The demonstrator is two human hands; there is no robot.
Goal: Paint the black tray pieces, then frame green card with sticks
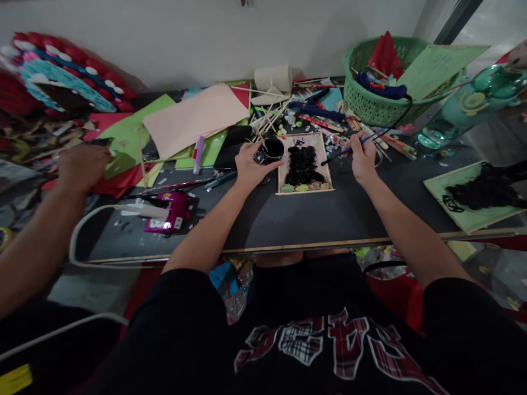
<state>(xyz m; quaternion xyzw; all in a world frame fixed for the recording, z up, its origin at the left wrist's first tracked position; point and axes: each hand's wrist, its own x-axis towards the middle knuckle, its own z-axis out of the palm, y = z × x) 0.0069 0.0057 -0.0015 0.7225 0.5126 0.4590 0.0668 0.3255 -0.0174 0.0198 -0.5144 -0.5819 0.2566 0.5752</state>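
My left hand is wrapped round a small cup of black paint, just left of a framed panel. Black-painted rounded shapes fill most of the panel's middle, while a row along its near edge shows pale green and tan. In my right hand is a thin blue paintbrush, slanting down to the left. Its dark tip hovers at or just above the panel's right edge; contact cannot be made out.
A co-worker's hand works among coloured paper at left. A purple power strip with a white cable lies nearer. Behind stand a green basket and a plastic bottle. Another black-painted panel lies at right.
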